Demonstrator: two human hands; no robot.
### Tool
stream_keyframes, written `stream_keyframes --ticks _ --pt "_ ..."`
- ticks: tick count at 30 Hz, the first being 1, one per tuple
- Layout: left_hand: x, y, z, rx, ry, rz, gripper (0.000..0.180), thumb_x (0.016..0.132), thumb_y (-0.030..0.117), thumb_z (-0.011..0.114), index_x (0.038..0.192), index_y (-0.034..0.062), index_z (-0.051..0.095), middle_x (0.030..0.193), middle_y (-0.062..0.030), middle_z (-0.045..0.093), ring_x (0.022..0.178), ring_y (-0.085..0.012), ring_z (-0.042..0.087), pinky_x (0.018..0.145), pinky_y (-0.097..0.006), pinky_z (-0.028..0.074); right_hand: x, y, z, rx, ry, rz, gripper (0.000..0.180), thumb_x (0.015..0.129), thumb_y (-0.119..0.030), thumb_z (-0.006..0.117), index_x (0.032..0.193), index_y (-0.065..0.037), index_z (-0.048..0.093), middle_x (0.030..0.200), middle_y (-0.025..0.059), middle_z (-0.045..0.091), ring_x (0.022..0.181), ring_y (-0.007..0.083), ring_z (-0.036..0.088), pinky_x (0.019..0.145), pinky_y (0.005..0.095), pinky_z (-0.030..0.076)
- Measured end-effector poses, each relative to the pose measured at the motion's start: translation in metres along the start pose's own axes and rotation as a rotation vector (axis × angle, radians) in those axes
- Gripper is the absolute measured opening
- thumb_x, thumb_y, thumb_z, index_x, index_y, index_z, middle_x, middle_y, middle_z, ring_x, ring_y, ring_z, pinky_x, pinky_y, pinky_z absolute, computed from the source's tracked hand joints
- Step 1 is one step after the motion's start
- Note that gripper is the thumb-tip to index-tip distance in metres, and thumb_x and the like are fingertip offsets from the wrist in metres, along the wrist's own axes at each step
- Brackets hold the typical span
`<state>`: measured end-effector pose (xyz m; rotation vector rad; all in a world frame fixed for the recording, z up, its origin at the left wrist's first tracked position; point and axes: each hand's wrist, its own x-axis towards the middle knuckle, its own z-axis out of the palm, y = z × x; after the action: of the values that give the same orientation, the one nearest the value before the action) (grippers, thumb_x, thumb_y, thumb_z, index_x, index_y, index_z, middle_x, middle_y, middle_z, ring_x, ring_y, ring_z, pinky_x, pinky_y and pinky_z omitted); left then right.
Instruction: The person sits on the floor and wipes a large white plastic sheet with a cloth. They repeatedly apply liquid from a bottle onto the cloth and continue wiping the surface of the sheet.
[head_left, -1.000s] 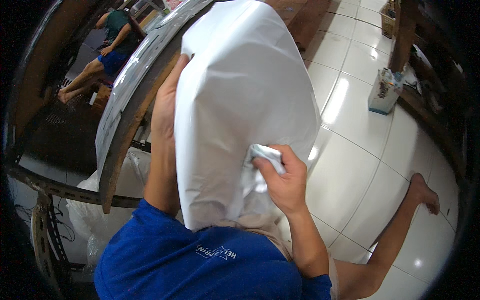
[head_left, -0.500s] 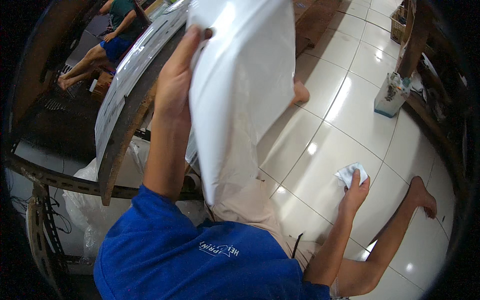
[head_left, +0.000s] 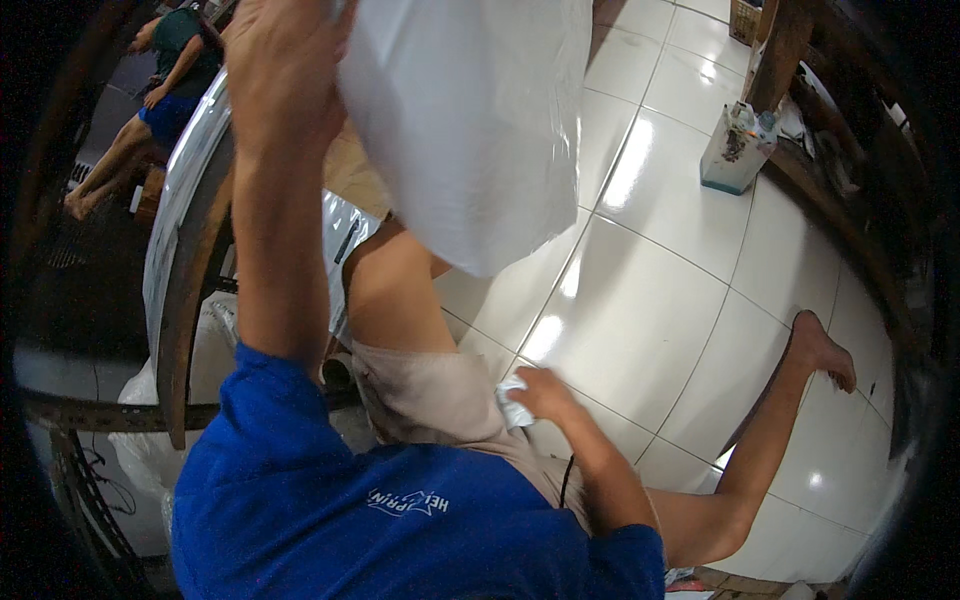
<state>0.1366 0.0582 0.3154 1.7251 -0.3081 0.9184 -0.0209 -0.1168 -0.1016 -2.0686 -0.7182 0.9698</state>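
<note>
My left hand [head_left: 285, 65] is raised at the upper edge, its fingers partly cut off by the frame. It grips the side of a large, glossy white plastic sheet [head_left: 460, 130], which hangs down in front of me with its rounded lower end above the floor. Low beside my thigh, my right hand [head_left: 547, 394] is closed on a small folded white cloth [head_left: 511, 402]. The cloth is crumpled, with grey-blue shading, and is apart from the sheet.
A wooden-edged worktop [head_left: 195, 250] covered in clear plastic curves along my left. Beneath it are a metal frame and a plastic bag [head_left: 215, 345]. A dirty jug [head_left: 738, 150] with teal liquid stands on the tiled floor [head_left: 640, 290]. Another person [head_left: 180, 75] sits at far left.
My left hand has moved up and left, and the sheet's lower end has lifted off my lap. My right hand has drawn the cloth leftward and slightly down, towards my thigh.
</note>
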Motion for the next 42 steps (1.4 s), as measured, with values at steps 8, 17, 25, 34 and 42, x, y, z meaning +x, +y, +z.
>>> stream_keyframes --ticks 8,17,25,34,42 --pt "-0.011 -0.017 -0.03 0.116 0.096 -0.08 0.043 0.096 0.038 0.053 0.116 -0.0003 0.056 0.102 -0.0118 0.064 0.087 -0.0188 0.061 0.078 -0.031 0.048 -0.15 0.2 -0.332 -0.304 0.948 0.679 0.039 0.099 -0.033 0.045 0.111 0.001 0.06 0.106 0.0091 0.063 0.094 0.019 0.059 0.081 0.0316 0.047" --pt "-0.022 -0.037 -0.049 0.169 0.117 -0.214 0.053 0.092 0.045 0.057 0.123 0.0019 0.055 0.114 -0.0118 0.061 0.104 -0.0243 0.058 0.095 -0.037 0.044 0.028 0.036 -0.048 0.606 -0.329 -0.12 0.046 0.092 -0.033 0.06 0.124 0.0 0.056 0.111 0.0163 0.061 0.099 0.0226 0.057 0.09 0.0368 0.045" --pt "-0.011 -0.061 -0.047 0.348 -0.163 -0.423 0.051 0.078 0.028 0.076 0.118 0.0033 0.058 0.098 -0.0058 0.065 0.088 -0.0172 0.063 0.083 -0.031 0.05 -0.078 0.166 -0.349 0.907 1.615 0.261 0.05 0.096 -0.03 0.058 0.133 -0.001 0.043 0.124 0.0152 0.054 0.106 0.0233 0.058 0.086 0.0359 0.051" --pt "0.008 -0.022 0.061 0.188 -0.912 0.525 0.027 0.093 0.027 0.059 0.117 0.0141 0.06 0.089 -0.0071 0.069 0.065 -0.019 0.065 0.06 -0.031 0.054 -0.206 0.083 -0.23 1.075 1.401 0.043 0.041 0.098 -0.028 0.053 0.129 -0.002 0.045 0.12 0.0092 0.056 0.108 0.0194 0.056 0.093 0.0373 0.046" --pt "-0.152 -0.01 0.035 0.217 -1.165 0.827 0.028 0.079 0.02 0.061 0.103 0.0081 0.066 0.092 -0.0019 0.064 0.064 -0.011 0.053 0.052 -0.027 0.037 -0.211 0.054 -0.223 1.157 1.562 -0.109 0.032 0.096 -0.014 0.053 0.125 -0.001 0.048 0.114 0.0117 0.059 0.098 0.0205 0.062 0.079 0.0321 0.055"
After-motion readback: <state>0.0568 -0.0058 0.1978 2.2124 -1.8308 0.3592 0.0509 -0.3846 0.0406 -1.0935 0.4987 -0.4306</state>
